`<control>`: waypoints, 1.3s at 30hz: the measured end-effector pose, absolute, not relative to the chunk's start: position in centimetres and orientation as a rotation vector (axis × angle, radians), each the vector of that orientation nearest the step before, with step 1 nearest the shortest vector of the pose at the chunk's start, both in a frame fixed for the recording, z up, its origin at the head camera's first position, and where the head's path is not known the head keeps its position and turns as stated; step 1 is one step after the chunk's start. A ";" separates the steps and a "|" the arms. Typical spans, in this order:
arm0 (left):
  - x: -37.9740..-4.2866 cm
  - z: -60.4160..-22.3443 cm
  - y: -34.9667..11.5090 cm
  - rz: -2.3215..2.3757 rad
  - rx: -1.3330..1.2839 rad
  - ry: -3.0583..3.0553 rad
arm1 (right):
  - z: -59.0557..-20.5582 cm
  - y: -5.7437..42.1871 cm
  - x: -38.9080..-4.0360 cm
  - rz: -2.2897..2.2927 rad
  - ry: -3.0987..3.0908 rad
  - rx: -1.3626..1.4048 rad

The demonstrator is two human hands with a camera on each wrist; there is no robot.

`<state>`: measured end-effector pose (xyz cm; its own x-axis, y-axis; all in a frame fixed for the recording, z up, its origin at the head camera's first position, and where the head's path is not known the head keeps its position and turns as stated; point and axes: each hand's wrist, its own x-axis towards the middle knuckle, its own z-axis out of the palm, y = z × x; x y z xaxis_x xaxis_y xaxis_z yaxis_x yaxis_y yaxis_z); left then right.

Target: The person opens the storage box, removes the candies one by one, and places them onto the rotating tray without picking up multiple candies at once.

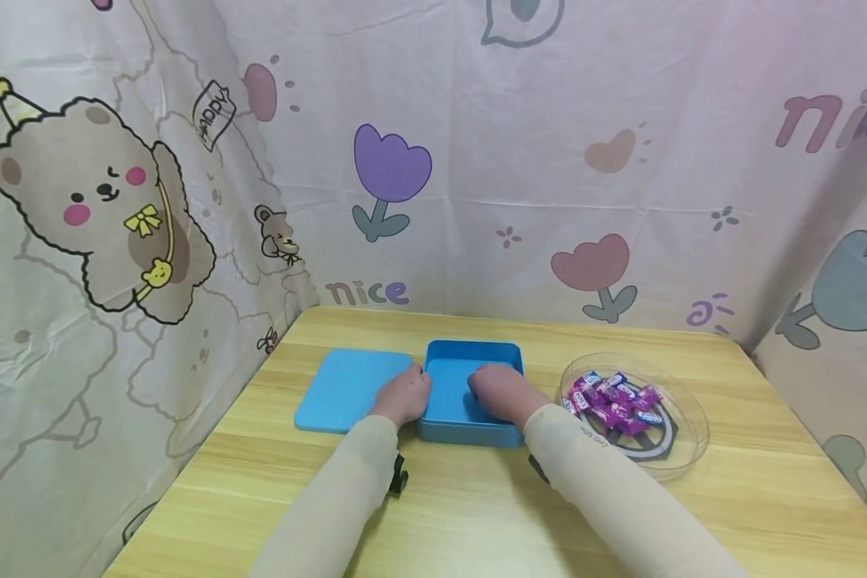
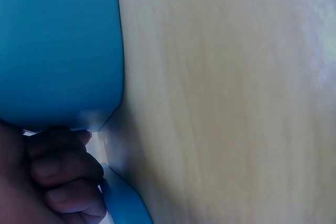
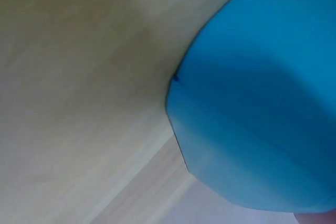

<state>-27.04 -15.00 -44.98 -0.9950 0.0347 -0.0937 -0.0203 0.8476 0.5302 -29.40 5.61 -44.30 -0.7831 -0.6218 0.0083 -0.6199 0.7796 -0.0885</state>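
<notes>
An open blue box (image 1: 453,393) stands on the table. At its left wall, my left hand (image 1: 405,395) has its fingers curled at the rim. In the left wrist view, these bent fingers (image 2: 68,174) touch the outside of the blue box (image 2: 58,51). My right hand (image 1: 504,389) reaches over the box's right wall, its knuckles above the box floor. The back of that hand hides its fingertips and anything between them. In the right wrist view, the blue box (image 3: 247,129) fills the right side, with only a sliver of the hand in the lower right corner.
A flat blue lid (image 1: 350,389) lies left of the box. On the right is a clear round dish (image 1: 682,429) with several purple and blue wrapped candies (image 1: 614,401). Patterned cloth (image 1: 477,160) hangs behind the wooden table (image 1: 470,506).
</notes>
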 end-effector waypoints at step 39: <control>-27.4 -45.2 -15.1 0.836 0.019 2.919 | -41.2 19.9 -25.0 -0.686 3.096 -0.853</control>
